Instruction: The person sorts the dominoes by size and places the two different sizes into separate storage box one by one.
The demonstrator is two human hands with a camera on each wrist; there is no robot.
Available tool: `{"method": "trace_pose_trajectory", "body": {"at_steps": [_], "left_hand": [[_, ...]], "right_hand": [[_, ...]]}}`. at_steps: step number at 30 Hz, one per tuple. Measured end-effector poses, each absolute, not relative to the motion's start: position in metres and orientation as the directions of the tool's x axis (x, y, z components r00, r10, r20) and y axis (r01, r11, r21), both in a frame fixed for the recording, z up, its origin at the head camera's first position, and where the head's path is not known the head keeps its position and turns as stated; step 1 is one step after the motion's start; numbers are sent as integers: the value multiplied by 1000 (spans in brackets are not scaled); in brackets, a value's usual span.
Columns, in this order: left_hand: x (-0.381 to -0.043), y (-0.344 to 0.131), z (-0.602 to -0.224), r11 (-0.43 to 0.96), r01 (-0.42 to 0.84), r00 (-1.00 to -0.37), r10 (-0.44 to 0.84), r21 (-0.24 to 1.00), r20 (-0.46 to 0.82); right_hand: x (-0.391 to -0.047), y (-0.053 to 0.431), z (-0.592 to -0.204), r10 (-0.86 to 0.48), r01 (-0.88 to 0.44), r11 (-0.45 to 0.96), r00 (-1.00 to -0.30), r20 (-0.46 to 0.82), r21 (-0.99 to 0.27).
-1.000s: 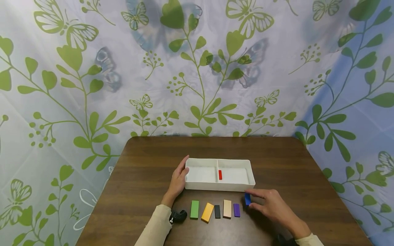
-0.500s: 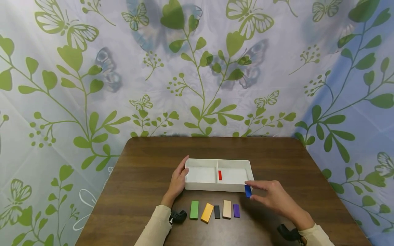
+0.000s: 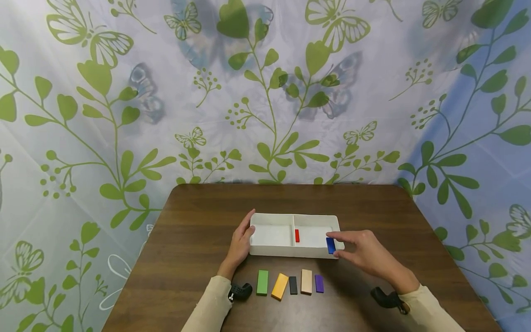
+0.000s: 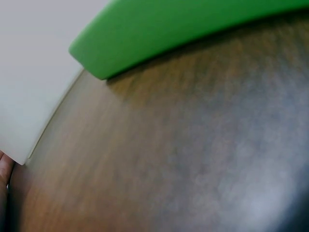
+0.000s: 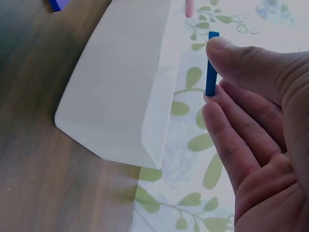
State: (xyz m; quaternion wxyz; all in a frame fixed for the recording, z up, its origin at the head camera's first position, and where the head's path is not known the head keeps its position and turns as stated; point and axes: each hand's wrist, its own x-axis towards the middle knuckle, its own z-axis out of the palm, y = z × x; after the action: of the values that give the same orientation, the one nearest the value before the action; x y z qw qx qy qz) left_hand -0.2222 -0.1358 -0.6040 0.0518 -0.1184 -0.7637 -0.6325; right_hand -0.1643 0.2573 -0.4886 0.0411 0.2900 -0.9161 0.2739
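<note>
Blue block (image 3: 330, 246) has moved up and farther off since a second ago: then before the tray's (image 3: 271, 251) near wall, now over its near right corner. Right grip (image 3: 367, 253) is narrow, pinching the block end to end, thumb at the near end, fingertips at the far end. Right wrist view shows it edge-on, held clear of the tray.

Handling (judged): light, stiff, hardly fragile; smooth faces might slip a little. Thinness suggests modest pressure. End hold leaves the long faces free but may let the block pivot; central contact on each end should limit that.

Left grip (image 3: 239, 242) lies along the tray's left end, thumb at the rim; cannot tell whether it clamps or merely steadies. Tray looks light and thin-walled, so likely to slide if bumped; its end wall is a sensible hold.

Red block (image 3: 297, 235) sits in the right compartment beside the divider. Green (image 3: 262, 283), yellow (image 3: 280, 287), black (image 3: 293, 285), tan (image 3: 306, 281) and purple (image 3: 319, 283) blocks lie on the tabletop (image 3: 386, 207), near side of the tray.
</note>
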Motion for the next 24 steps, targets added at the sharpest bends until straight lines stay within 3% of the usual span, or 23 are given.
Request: {"method": "trace_pose_trajectory", "body": {"at_steps": [24], "left_hand": [[-224,-135,-606,168,247,-967,112,954,231]], "right_hand": [[-190,241,-481,-511,-545,706,-834,208,-452]]}}
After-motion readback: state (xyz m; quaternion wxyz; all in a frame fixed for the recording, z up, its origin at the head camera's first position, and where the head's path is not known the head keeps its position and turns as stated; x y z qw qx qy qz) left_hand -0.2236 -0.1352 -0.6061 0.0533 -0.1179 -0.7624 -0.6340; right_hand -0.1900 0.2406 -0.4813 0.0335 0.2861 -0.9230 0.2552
